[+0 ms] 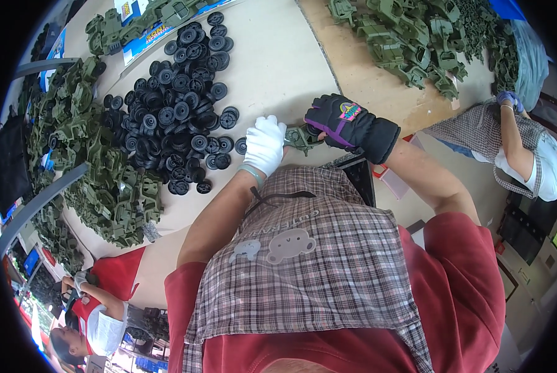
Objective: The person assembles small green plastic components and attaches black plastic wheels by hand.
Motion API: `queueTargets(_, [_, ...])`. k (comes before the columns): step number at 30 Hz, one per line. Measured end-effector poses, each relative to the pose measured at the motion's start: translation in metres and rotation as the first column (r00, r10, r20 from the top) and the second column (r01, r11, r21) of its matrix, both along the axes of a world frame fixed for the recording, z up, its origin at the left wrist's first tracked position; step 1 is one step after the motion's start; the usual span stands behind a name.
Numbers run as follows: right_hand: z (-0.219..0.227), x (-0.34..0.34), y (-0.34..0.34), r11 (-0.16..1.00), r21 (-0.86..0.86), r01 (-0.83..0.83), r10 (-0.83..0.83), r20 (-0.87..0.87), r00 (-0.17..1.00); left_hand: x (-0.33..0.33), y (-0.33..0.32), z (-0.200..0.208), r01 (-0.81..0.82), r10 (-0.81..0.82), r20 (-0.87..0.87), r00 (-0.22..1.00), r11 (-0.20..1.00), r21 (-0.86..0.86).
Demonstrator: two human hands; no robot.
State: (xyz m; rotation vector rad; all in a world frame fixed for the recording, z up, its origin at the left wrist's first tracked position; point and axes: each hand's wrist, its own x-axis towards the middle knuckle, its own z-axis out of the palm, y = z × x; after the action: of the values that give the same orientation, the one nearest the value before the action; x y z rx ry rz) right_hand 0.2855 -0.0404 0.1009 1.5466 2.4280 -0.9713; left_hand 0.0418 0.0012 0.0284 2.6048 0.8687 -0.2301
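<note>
Green toy body [302, 139] is held between your two hands, just off the table edge nearest you, in front of your apron [303, 273]. Your left hand [265, 144], white glove, has its fingers curled closed on the left end; exact fingertip contact is hidden. Your right hand [348, 125], black and purple glove, grips the right end, bare thumb tip showing. A dark round edge beside that thumb may be a wheel; cannot tell whether it is fitted.

Progress, as judged: this one piece is mid-handling, not set down. Much appears left. A single loose wheel [240, 146] lies just beside your left glove; beyond it, a big heap of black wheels [182, 102] remains loose on the pale table [275, 65].

Farther left, a long bank of green parts [101, 171]. Ahead and right, another green pile [409, 40]. Whether either holds finished pieces: cannot tell; no wheels clearly seen on the right pile.

Outermost: one co-worker [95, 314] lower left, another [536, 155] at right with a purple-gloved hand.
</note>
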Motion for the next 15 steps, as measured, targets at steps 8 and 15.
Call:
queueTargets(8, [-0.024,-0.013,-0.005,0.814,0.179,0.553,-0.481,-0.327,0.813,-0.003,-0.002,0.0,-0.014,0.014,0.027,1.0,1.0,0.02])
queueTargets(15, [-0.056,-0.047,0.008,0.896,0.202,0.396,-0.382,-0.106,0.918,-0.007,-0.007,-0.013,-0.008,0.004,0.095,0.995,0.999,0.04])
